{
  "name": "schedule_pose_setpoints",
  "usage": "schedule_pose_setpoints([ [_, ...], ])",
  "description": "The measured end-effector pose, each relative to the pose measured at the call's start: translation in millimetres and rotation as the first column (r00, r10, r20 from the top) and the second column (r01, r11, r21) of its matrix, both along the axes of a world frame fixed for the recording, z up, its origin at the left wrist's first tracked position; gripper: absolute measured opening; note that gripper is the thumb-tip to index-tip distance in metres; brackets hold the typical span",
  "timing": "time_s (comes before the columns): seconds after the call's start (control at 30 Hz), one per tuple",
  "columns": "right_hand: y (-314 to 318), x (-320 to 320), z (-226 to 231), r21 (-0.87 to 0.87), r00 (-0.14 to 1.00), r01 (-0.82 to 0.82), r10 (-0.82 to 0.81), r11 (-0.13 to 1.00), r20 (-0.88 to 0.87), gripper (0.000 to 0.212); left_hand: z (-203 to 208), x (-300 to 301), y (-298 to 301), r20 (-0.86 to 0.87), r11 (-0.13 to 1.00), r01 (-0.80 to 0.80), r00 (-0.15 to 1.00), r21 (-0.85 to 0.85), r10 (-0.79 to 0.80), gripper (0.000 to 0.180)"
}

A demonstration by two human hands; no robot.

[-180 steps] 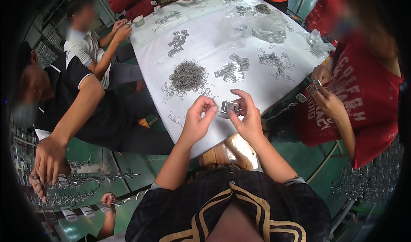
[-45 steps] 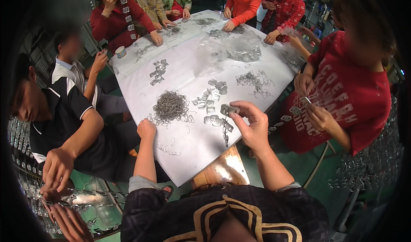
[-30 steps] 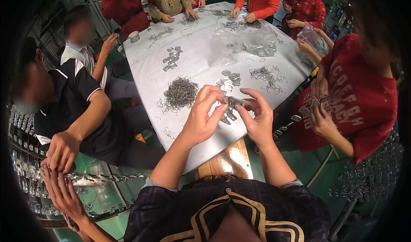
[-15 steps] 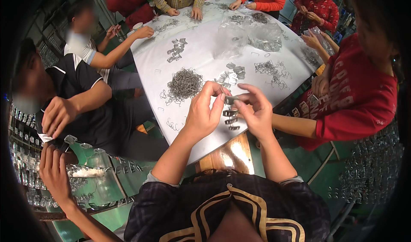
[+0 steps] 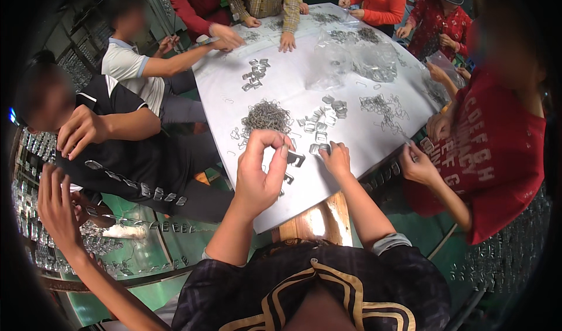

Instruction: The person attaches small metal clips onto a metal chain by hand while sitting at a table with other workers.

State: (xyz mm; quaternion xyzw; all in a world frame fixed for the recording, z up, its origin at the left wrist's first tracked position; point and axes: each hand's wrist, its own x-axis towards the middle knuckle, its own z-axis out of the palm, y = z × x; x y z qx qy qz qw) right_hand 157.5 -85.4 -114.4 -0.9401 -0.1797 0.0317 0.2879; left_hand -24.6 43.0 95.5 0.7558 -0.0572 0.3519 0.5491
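My left hand (image 5: 264, 170) is raised above the near part of the white table, thumb and forefinger pinched on the top of a short hanging string of metal clips (image 5: 297, 159). These clips look dark and bent, dangling one below another; the lower ones are partly hidden behind the hand. On the tabletop, my right hand (image 5: 338, 159) has its fingertips at the near end of a loose cluster of shiny flat metal clips (image 5: 324, 117), closed on one of them (image 5: 316, 149). Just beyond my left hand lies a heap of bent wire hooks (image 5: 267, 115).
Several people sit or stand around the white table (image 5: 287, 91). Another cluster of clips (image 5: 256, 73) lies farther left, scattered wire hooks (image 5: 383, 105) to the right, and clear plastic bags (image 5: 374, 64) farther back. Strings of clips hang from racks (image 5: 497, 237) on both sides.
My right hand has left my left hand and moved down to the clips on the table. My left hand has shifted left with the string. The person at right has moved a hand forward.
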Motion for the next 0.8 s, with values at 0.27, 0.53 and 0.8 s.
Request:
schedule_pose_setpoints([
  [0.27, 8, 18, -17, 0.106, 0.997, 0.043, -0.050, 0.993, 0.066, 0.029, 3, -19, -4, -0.018, 0.996, 0.042, 0.999, -0.081, -0.043, 0.009],
  [0.53, -2, 4, 97, 0.708, 0.919, -0.111, 0.344, 0.698, -0.195, 0.035, -14, 4, -14, -0.101, 0.999, 0.014, 0.995, -0.050, -0.019, 0.007],
  [0.8, -31, -64, 224, 0.814, 0.854, -0.323, 0.520, 0.483, 0.031, 0.054, -15, 18, -21, -0.115, 0.996, -0.003, 0.993, 0.088, 0.013, 0.007],
])
